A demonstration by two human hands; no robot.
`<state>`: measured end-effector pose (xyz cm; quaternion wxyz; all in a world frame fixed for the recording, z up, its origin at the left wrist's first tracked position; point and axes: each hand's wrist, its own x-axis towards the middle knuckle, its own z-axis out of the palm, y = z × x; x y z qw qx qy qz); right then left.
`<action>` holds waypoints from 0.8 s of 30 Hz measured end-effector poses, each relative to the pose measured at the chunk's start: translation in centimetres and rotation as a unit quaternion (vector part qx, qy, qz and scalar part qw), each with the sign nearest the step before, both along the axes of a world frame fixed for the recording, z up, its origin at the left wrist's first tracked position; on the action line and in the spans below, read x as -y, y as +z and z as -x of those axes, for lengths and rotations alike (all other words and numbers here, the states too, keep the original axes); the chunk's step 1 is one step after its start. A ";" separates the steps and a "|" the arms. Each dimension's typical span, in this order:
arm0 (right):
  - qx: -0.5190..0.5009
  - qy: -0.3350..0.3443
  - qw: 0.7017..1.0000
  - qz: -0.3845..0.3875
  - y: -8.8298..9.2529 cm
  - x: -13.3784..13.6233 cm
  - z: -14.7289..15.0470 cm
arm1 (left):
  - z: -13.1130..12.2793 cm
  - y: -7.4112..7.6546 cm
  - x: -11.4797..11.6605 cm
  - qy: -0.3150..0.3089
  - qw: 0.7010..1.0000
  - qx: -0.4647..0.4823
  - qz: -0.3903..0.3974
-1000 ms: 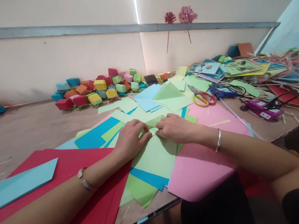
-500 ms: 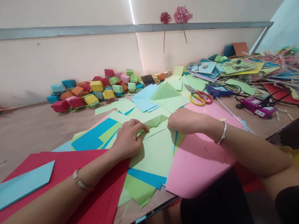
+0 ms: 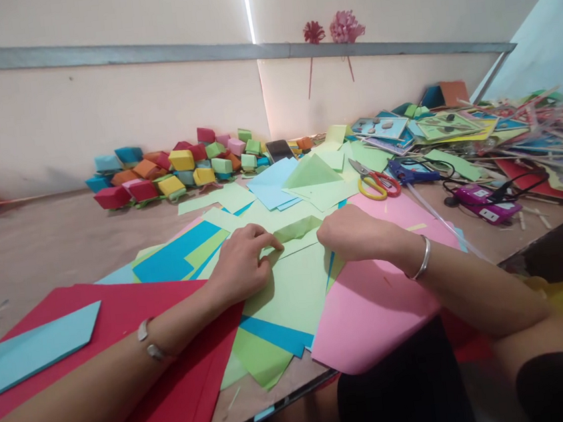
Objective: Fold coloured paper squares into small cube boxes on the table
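My left hand point(image 3: 244, 263) and right hand point(image 3: 350, 232) curl at a folded green paper point(image 3: 296, 230), grip unclear; pink paper point(image 3: 373, 319) crosses the front edge; leftward, open brown bench point(image 3: 48, 242), then pale wall point(image 3: 100, 116).

red flower point(image 3: 314, 32) and pink flower point(image 3: 347, 27) at wall rail point(image 3: 144, 55) | coloured paper blocks point(image 3: 181, 160) near wall | scissors point(image 3: 365, 171) beside blue glue gun point(image 3: 406, 171) | light-blue strip point(image 3: 38, 344) atop red sheets point(image 3: 155, 301)

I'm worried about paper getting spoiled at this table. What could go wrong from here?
The folded pale green strip between the left hand and right hand might crease crookedly if the layered sheets beneath it slide. The pink sheet seems to overhang the edge of the table, so it could get brushed off.
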<state>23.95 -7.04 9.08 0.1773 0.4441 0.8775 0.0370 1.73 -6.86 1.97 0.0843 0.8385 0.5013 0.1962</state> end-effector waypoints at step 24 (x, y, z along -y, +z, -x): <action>0.097 -0.082 0.992 -0.025 2.3 -1.1 1.5 | -0.1 -0.8 -0.2 0.025 0.998 0.016 -0.049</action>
